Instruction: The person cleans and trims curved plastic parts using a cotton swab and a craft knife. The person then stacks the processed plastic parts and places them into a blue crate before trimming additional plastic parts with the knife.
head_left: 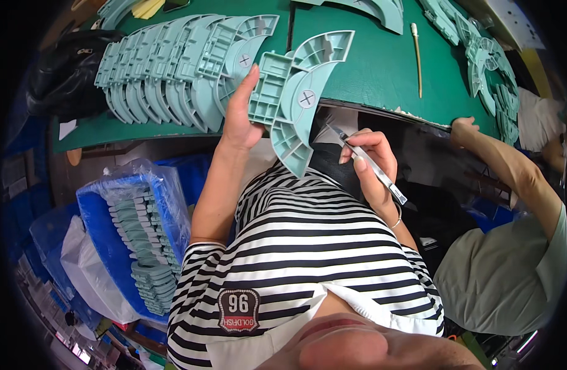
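While overlapping brackets (160,65) and a white-tipped stick (418,68) flank the ribbed arc bracket (300,102), the left hand (240,120) clasps its left edge; the right hand (381,154) pinches a craft knife (382,175).

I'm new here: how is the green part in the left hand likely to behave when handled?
The part is probably stiff: it's ribbed, and the left hand holds one side without visible sag. Its hollowed form suggests lightness for its size. Being curved, it might rock if stood on edge.
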